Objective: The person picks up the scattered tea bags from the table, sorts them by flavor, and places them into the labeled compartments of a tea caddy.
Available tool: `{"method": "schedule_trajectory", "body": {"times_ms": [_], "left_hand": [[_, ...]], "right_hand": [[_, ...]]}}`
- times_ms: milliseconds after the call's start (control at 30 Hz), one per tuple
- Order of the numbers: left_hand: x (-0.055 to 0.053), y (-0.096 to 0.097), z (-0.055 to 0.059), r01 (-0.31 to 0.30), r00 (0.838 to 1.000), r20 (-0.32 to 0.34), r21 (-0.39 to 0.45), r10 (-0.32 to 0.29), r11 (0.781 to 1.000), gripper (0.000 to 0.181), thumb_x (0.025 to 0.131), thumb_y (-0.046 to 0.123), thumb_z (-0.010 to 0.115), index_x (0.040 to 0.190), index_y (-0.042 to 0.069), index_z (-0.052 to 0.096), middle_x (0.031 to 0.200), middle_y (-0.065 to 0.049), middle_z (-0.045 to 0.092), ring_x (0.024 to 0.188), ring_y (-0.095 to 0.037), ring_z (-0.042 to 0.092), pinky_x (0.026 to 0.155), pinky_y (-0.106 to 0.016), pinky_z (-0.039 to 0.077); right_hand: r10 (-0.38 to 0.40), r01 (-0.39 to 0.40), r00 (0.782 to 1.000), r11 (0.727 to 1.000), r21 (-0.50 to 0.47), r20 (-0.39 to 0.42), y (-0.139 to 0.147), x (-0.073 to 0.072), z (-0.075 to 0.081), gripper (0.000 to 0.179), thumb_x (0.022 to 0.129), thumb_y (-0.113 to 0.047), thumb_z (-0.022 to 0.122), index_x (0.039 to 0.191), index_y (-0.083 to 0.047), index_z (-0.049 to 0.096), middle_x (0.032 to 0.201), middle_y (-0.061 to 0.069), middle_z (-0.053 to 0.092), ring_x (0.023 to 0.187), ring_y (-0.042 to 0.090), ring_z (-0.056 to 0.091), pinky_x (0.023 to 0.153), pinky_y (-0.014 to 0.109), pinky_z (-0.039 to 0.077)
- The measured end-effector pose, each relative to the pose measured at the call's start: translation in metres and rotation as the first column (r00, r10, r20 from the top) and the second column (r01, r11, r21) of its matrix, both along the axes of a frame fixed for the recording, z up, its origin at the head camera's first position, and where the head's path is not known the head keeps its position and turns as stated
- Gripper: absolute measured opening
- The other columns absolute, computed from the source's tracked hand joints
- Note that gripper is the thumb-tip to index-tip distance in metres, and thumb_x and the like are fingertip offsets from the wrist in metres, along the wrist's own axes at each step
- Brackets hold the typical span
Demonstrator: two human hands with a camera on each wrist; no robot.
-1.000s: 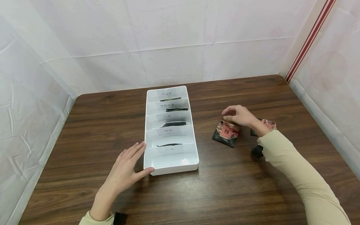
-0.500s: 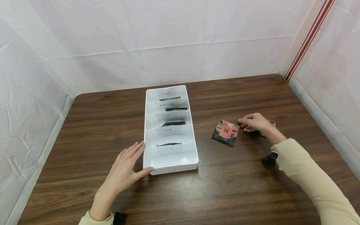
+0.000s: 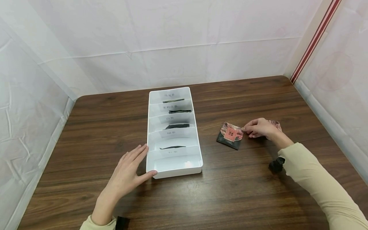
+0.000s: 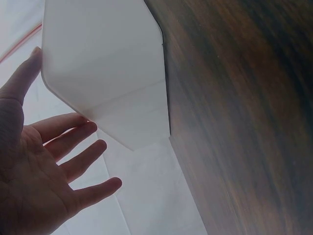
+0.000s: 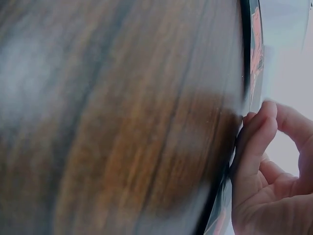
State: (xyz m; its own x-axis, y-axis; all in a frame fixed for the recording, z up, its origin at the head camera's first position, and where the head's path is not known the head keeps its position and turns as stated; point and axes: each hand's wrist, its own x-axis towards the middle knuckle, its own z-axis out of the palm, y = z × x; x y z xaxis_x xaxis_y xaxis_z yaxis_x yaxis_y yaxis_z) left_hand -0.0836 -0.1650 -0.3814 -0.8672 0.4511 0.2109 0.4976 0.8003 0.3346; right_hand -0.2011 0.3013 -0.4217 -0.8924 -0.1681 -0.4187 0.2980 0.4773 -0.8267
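A white compartment box with labelled dividers stands left of the table's middle. My left hand rests against its near left corner, fingers straight along the side and thumb at the front rim; the left wrist view shows those fingertips at the rim. To the right of the box lies a tea sachet, black with a pinkish-red label. At its right corner, my right hand pinches the edge between thumb and forefinger; in the right wrist view the fingertips meet there. A second tea sachet lies partly hidden beneath this hand.
Dark sachets stand on edge in several of the box's compartments; the nearest one shows only its bare floor. The brown wooden table is bordered by white cloth at the back and sides.
My right hand has moved right and slightly nearer from the first sachet's top edge to its right corner, where its fingertips have closed. The left hand and the box have stayed put.
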Motion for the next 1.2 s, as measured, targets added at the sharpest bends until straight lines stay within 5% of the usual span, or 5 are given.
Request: {"method": "schedule_trajectory", "body": {"times_ms": [600,900,1200], "left_hand": [[-0.001,0.0,0.0,0.002,1.0,0.001,0.001,-0.002,1.0,0.077,0.071,0.042,0.07,0.129,-0.001,0.043,0.131,-0.012,0.042,0.122,-0.028,0.033,0.093,-0.055,0.025],[-0.001,0.0,0.0,0.001,1.0,0.002,-0.003,-0.001,1.0,0.077,0.071,0.043,0.069,0.129,-0.001,0.043,0.131,-0.012,0.041,0.122,-0.027,0.033,0.094,-0.054,0.025],[0.0,0.0,0.0,-0.002,1.0,0.018,0.003,0.002,1.0,0.077,0.072,0.043,0.068,0.13,-0.001,0.042,0.132,-0.011,0.041,0.123,-0.027,0.032,0.095,-0.054,0.024]], "right_hand": [[0.074,-0.069,0.996,0.991,0.115,-0.043,-0.005,-0.002,0.0,0.029,0.082,-0.023,0.063,0.096,0.002,0.057,0.071,0.007,0.052,0.06,0.017,0.048,0.052,0.029,0.044],[0.021,-0.036,0.991,0.994,-0.107,-0.133,-0.011,-0.002,0.004,0.028,0.085,-0.016,0.06,0.097,0.007,0.052,0.082,0.01,0.063,0.072,0.018,0.059,0.063,0.033,0.051],[-0.048,-0.024,0.946,0.976,-0.218,-0.321,-0.022,0.003,0.014,0.029,0.084,-0.01,0.06,0.103,0.011,0.054,0.085,0.012,0.062,0.075,0.016,0.062,0.07,0.037,0.05]]}}
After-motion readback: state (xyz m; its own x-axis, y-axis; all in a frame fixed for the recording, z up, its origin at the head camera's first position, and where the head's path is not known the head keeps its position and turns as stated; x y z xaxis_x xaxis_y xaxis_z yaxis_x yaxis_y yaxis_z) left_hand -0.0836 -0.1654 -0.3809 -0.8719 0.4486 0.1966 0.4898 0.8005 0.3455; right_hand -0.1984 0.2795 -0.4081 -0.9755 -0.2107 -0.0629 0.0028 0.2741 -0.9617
